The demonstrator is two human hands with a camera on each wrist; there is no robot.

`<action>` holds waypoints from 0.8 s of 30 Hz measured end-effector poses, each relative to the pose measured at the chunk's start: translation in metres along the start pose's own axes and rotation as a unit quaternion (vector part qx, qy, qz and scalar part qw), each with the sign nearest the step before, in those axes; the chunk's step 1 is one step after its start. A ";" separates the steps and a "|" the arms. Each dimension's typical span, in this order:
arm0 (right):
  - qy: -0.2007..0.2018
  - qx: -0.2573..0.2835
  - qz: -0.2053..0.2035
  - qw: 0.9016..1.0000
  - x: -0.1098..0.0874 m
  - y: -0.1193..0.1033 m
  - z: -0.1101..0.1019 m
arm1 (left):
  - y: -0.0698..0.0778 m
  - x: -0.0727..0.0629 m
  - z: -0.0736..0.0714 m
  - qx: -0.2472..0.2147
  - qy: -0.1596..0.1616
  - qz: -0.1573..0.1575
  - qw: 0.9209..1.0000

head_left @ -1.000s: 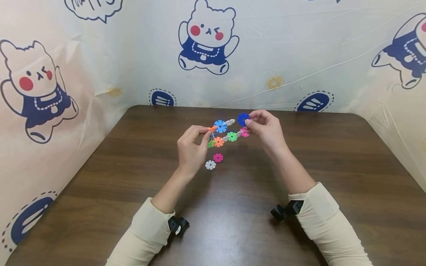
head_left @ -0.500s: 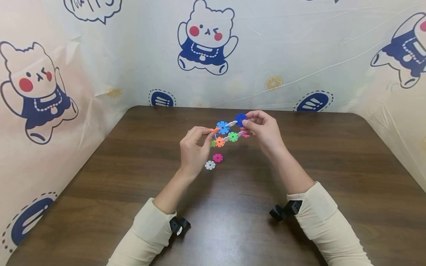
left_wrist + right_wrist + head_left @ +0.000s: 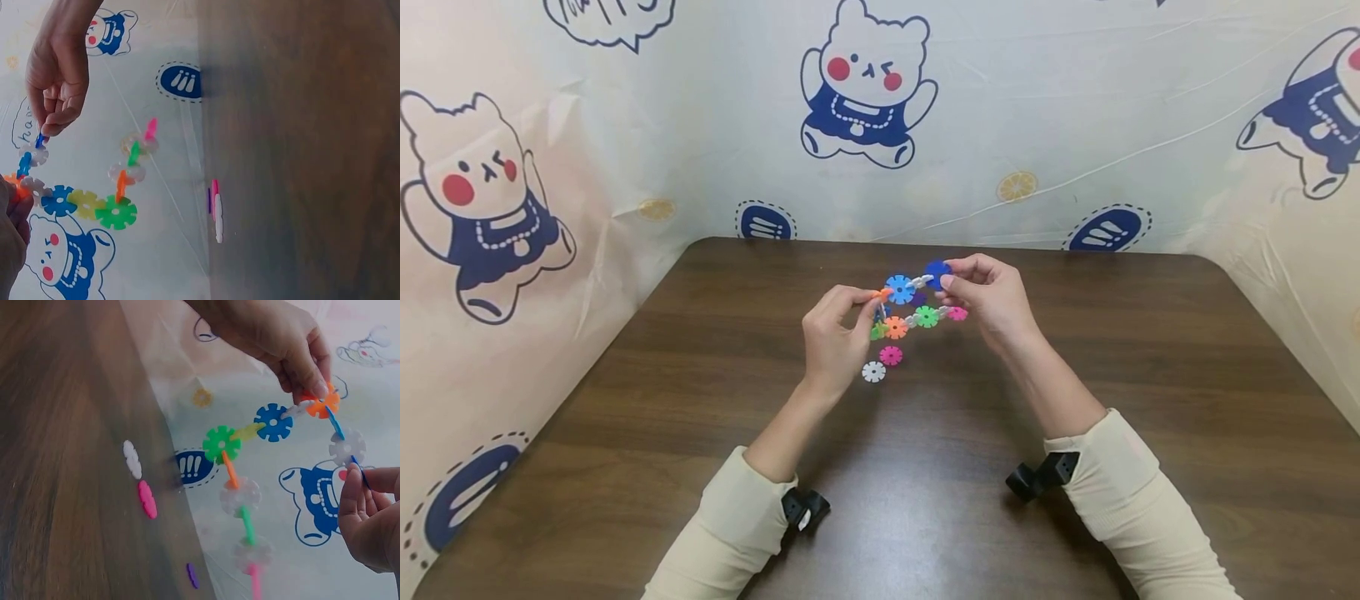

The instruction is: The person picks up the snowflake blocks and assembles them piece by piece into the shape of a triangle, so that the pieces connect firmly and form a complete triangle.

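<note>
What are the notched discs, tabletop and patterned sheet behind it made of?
Notched discs: probably smooth plastic, judging by their even, bright colours.
Tabletop: wood or wood-look laminate, satin, with streaky grain and soft glare.
Patterned sheet: perhaps plastic or coated fabric, slightly shiny, creased.

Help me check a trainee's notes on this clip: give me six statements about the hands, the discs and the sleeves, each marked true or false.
1. The right hand pinches a dark blue disc. True.
2. The left hand holds nothing. False: it pinches an orange disc.
3. A white disc and a pink disc lie loose on the table. True.
4. The chain lies flat on the table. False: it is held up in the air.
5. A purple disc also lies on the table. True.
6. Both sleeves are black. False: they are cream.
</note>
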State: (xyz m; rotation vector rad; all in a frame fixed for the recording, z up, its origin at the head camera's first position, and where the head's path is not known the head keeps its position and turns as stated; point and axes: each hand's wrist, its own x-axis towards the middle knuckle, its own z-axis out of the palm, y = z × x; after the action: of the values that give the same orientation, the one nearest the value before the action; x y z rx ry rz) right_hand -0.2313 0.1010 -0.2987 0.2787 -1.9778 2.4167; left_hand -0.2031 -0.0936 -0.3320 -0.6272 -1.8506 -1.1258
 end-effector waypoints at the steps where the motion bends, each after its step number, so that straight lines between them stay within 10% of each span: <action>1: -0.001 -0.004 -0.003 1.000 0.000 0.000 0.000 | 0.000 0.000 0.000 0.001 -0.001 -0.003 1.000; 24: -0.031 0.043 0.042 0.998 -0.003 0.001 0.000 | 0.002 0.019 -0.003 0.008 -0.061 -0.009 0.998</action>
State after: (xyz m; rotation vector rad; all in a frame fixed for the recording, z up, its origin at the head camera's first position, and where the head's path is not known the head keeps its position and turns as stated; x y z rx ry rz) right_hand -0.2285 0.1012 -0.3001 0.2815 -1.9498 2.5807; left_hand -0.2100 -0.0954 -0.3138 -0.6844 -1.9693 -1.1052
